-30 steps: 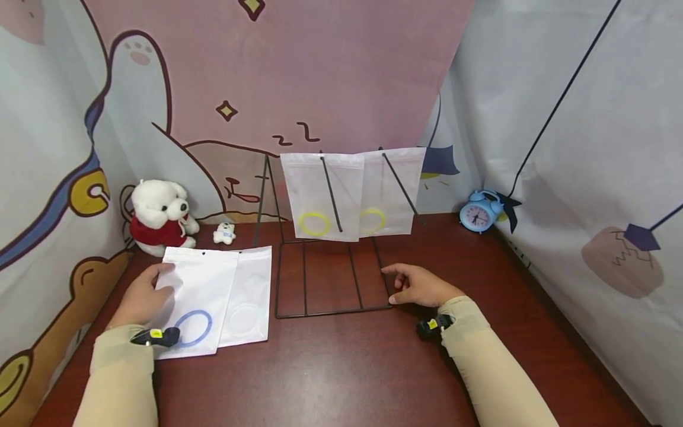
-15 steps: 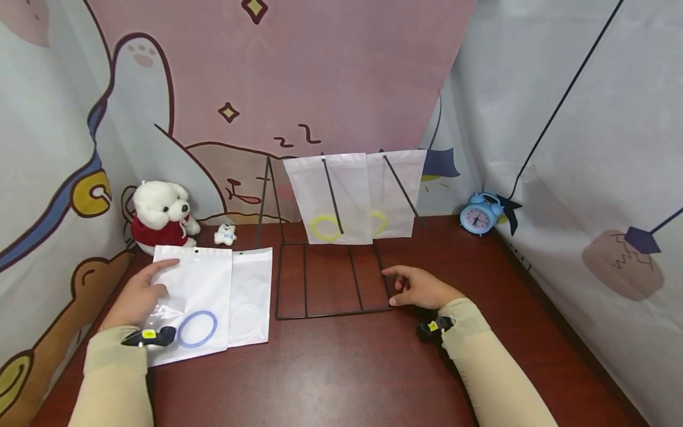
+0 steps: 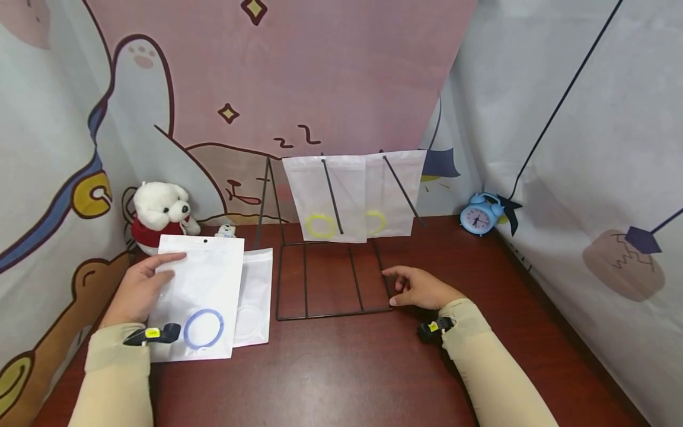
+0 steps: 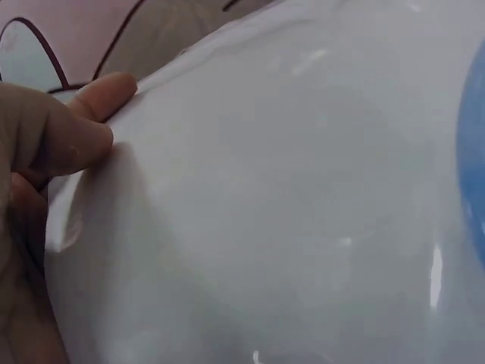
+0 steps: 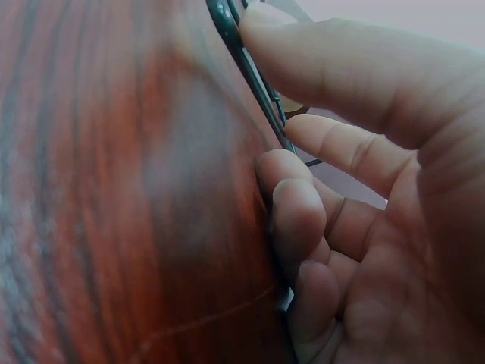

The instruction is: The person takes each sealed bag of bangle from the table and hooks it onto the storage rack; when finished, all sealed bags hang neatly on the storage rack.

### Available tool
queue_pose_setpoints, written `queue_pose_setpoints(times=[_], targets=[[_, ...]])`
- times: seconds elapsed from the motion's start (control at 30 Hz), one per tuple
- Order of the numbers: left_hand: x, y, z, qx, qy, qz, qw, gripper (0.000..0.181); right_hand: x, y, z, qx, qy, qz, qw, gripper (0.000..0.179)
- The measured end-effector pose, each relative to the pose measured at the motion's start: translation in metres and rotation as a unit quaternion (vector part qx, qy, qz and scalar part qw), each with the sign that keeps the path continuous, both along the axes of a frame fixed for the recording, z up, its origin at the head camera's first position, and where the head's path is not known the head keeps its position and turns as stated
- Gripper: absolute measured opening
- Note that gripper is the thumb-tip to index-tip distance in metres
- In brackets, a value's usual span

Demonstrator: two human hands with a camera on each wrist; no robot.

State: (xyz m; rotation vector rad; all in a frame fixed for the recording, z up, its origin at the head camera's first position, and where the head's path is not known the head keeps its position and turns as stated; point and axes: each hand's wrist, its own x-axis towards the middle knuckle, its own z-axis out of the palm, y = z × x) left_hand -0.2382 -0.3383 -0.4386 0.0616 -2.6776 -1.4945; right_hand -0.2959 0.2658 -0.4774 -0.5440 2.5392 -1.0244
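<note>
My left hand (image 3: 140, 289) grips the left edge of a white pouch (image 3: 201, 276) with a blue ring (image 3: 203, 328) inside, and the pouch is raised off the table. The left wrist view shows the pouch (image 4: 288, 197) close up, pinched by my left hand's fingers (image 4: 57, 140). Partly under it, a second white pouch (image 3: 257, 296) with a white ring lies flat. My right hand (image 3: 421, 287) holds the right edge of a black wire rack (image 3: 305, 279). In the right wrist view its fingers (image 5: 303, 205) curl against the wire (image 5: 242, 68). Two pouches (image 3: 320, 190) with yellow rings (image 3: 320, 226) hang on the rack's prongs.
A white teddy bear (image 3: 160, 213) in red and a small bear figure (image 3: 226, 230) stand at the back left. A blue alarm clock (image 3: 477, 216) stands at the back right. Patterned cloth walls close in the dark wooden table (image 3: 341, 367) on three sides.
My left hand has lifted the blue-ring pouch off the table and shifted it right, over part of the other pouch. The hanging pouches swayed slightly. The right hand has stayed put.
</note>
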Motion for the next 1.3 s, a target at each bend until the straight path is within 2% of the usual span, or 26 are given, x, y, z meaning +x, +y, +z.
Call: queue_pose_setpoints(times=[0.13, 0.27, 0.37, 0.53, 0.63, 0.87, 1.07, 1.2, 1.3], targets=[[0.003, 0.01, 0.011, -0.008, 0.033, -0.004, 0.9994, 0.043, 0.0, -0.001, 0.001, 0.0, 0.003, 0.001, 1.0, 0.07], [0.005, 0.022, 0.023, 0.019, 0.038, -0.018, 0.9989, 0.044, 0.0, -0.001, 0.001, 0.005, 0.003, -0.003, 1.0, 0.069], [0.01, 0.032, 0.031, 0.027, 0.061, -0.031, 0.9973, 0.044, 0.001, -0.001, 0.001, 0.007, 0.001, -0.003, 1.0, 0.069], [0.021, 0.048, 0.049, 0.021, 0.124, -0.07, 0.9896, 0.041, 0.001, -0.001, 0.002, 0.007, 0.002, -0.001, 1.0, 0.069], [0.028, 0.057, 0.059, 0.016, 0.146, -0.092, 0.9848, 0.039, 0.001, -0.001, 0.002, 0.009, 0.005, 0.0, 0.9999, 0.069], [0.048, 0.072, 0.078, 0.007, 0.169, -0.132, 0.9767, 0.038, -0.001, 0.0, 0.0, 0.007, 0.011, 0.007, 0.9999, 0.069], [0.063, 0.084, 0.093, 0.032, 0.181, -0.186, 0.9653, 0.037, -0.001, -0.001, 0.001, 0.004, 0.008, 0.003, 1.0, 0.069], [0.071, 0.088, 0.096, 0.028, 0.187, -0.202, 0.9611, 0.039, 0.0, -0.001, 0.002, 0.001, 0.0, -0.001, 1.0, 0.069], [0.074, 0.09, 0.096, 0.022, 0.2, -0.202, 0.9586, 0.04, -0.001, -0.001, 0.0, 0.004, 0.0, -0.001, 1.0, 0.069]])
